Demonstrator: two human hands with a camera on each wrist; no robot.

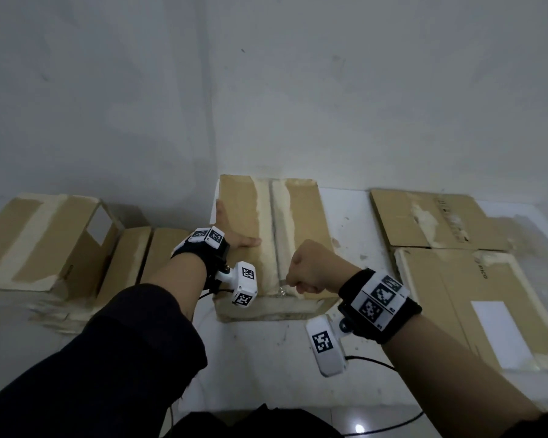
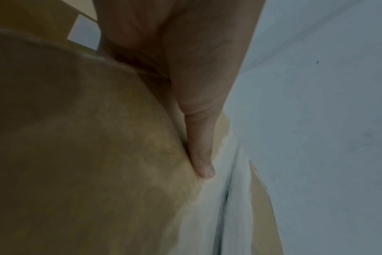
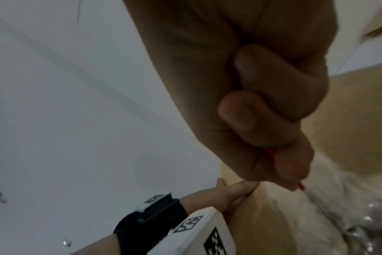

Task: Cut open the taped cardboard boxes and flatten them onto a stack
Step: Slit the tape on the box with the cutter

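A taped cardboard box [image 1: 241,210] stands mid-table, with a pale tape seam [image 1: 277,235] running down its top. My left hand [image 1: 231,232] lies flat on the box's left part, the thumb [image 2: 201,146] stretched along the top beside the tape and the fingers at the left edge. At the near end of the seam, my right hand [image 1: 310,270] is a fist round a small cutter [image 1: 282,282]. Only a metal tip shows in the head view and a bit of orange handle [image 3: 272,152] in the right wrist view. The tape near the tip looks crumpled.
Two more taped boxes [image 1: 45,241] [image 1: 133,257] sit at the left, close to the wall. Flattened cardboard sheets [image 1: 431,222] [image 1: 475,298] lie on the right of the white table [image 1: 266,352]. A black cable [image 1: 370,361] trails near the front edge.
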